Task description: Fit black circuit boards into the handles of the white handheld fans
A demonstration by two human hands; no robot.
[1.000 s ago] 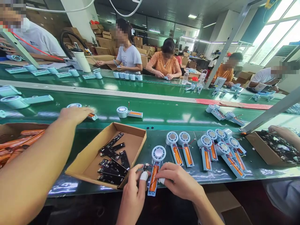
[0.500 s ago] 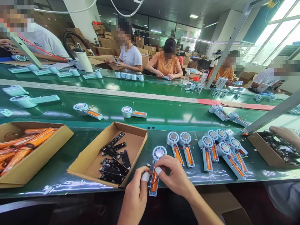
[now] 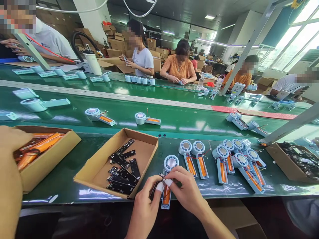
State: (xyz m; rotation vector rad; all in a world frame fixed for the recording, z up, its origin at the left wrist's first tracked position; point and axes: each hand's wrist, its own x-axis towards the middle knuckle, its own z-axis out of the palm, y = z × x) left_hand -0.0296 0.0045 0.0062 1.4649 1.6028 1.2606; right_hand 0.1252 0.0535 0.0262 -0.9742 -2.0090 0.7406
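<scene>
My left hand (image 3: 144, 207) is closed on a narrow black circuit board (image 3: 154, 190), thumb and forefinger pinching it. My right hand (image 3: 187, 190) meets the board's upper end with thumb and forefinger pressed together; whatever small part they pinch is hidden. White covers wrap both thumb tips. Below the fingers a light blue handheld fan housing (image 3: 171, 162) lies on the green bench, its round head away from me. An orange battery (image 3: 166, 196) with thin dark wire fills its open handle. Left of my hands, a shallow cardboard box (image 3: 99, 162) holds several more black boards.
Several fan housings with batteries (image 3: 221, 152) lie at the right. A co-worker's arm (image 3: 10, 166) reaches over the box of orange batteries (image 3: 52, 162) at left. Another box of boards (image 3: 281, 162) stands far right. Beyond runs a green conveyor (image 3: 174, 116) carrying fan parts; people sit across it.
A co-worker's arm has come in at the left over the battery box, and a hand has left the far-right box. My hands stay together at the board, which has tilted.
</scene>
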